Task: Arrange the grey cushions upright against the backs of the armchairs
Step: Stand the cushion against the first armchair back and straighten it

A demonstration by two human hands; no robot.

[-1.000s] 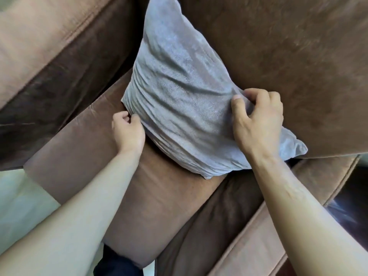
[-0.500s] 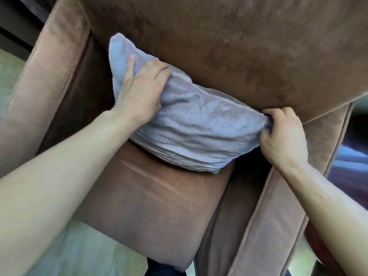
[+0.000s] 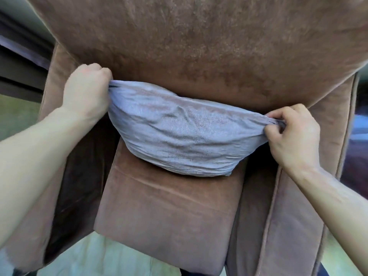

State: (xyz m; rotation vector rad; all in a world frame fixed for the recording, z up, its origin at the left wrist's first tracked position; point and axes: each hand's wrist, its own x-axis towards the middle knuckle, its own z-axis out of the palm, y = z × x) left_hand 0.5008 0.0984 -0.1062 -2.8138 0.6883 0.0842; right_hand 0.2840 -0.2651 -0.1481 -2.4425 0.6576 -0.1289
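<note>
A grey cushion (image 3: 185,134) stands on the seat of a brown armchair (image 3: 165,212), its top edge against the chair's back (image 3: 199,46). My left hand (image 3: 87,90) pinches the cushion's upper left corner. My right hand (image 3: 294,134) pinches the upper right corner. The fabric is stretched taut between both hands. The cushion's lower edge rests on the seat cushion.
The chair's padded arms (image 3: 298,216) flank the seat on both sides. Pale floor (image 3: 103,255) shows below the seat's front edge. A dark window frame or rail (image 3: 18,76) runs at the far left.
The cushion turned from a tilted, diagonal lie to level across the chair back. My left hand moved from its face to its upper left corner; both hands now pull the top corners apart.
</note>
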